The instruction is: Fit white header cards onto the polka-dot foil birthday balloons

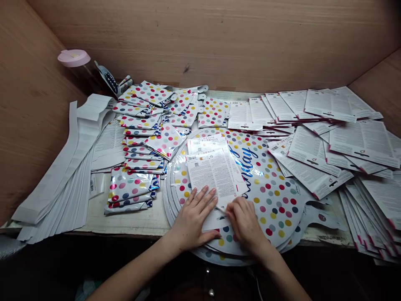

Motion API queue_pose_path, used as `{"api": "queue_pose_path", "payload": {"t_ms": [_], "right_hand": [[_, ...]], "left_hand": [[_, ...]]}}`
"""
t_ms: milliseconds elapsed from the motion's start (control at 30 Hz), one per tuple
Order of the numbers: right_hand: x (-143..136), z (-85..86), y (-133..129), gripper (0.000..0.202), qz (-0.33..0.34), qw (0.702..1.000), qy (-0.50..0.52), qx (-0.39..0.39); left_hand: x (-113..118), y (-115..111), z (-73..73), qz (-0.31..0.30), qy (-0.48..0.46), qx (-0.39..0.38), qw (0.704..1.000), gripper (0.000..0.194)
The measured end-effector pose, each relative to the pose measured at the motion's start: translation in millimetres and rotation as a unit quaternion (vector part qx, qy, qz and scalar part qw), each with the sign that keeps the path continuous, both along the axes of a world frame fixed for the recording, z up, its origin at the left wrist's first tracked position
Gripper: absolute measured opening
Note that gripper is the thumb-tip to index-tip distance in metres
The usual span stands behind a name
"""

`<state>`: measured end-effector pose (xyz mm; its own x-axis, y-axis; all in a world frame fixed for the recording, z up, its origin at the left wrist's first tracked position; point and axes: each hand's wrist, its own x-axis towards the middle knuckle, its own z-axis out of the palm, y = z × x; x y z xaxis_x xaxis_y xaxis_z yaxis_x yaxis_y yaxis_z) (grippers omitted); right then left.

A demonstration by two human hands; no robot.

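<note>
My left hand [198,217] lies flat with its fingers spread on a white printed card [213,175]. My right hand [246,221] is closed, its fingertips pinching the lower edge of this card; the exact grip is partly hidden. Two or more similar cards peek out behind the top one. Beneath them is a stack of flat, round foil balloons [275,200] with coloured dots and blue lettering. The balloons' tails [322,219] stick out to the right.
Folded dotted foil balloons [131,184] are piled on the left. Long white paper strips [65,179] lie at far left, near a pink-lidded bottle [75,58]. Many printed cards [316,150] overlap on the right. Wooden panels [203,46] enclose the table.
</note>
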<state>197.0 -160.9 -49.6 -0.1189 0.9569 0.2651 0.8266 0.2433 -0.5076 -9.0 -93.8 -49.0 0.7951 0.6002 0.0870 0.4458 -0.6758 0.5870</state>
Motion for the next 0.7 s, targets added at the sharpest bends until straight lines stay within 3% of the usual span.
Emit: {"api": "queue_pose_path", "payload": {"t_ms": [133, 233, 300, 433, 567, 700], "right_hand": [[28, 24.8, -43, 0.022, 0.120, 0.990, -0.053, -0.053], [42, 35.1, -57, 0.022, 0.098, 0.991, -0.077, -0.048], [39, 33.1, -54, 0.006, 0.097, 0.993, -0.067, -0.033], [15, 14.9, -45, 0.043, 0.166, 0.984, -0.060, -0.017], [-6, -0.9, -49, 0.033, 0.140, 0.988, -0.039, 0.041], [-22, -6.7, -47, 0.018, 0.031, 0.998, 0.033, 0.050]], "left_hand": [[-5, 3, 5.5, -0.049, -0.008, -0.015, 0.999, 0.099], [-13, 3, 6.9, -0.112, -0.020, -0.037, 0.993, 0.096], [-21, -1, 3.6, -0.135, -0.037, -0.050, 0.989, 0.087], [-38, -17, -10.0, -0.146, -0.095, -0.011, 0.985, 0.066], [-44, -39, -16.9, -0.027, -0.141, 0.115, 0.983, 0.047], [-30, -48, -11.6, 0.129, -0.078, 0.086, 0.985, 0.014]]}}
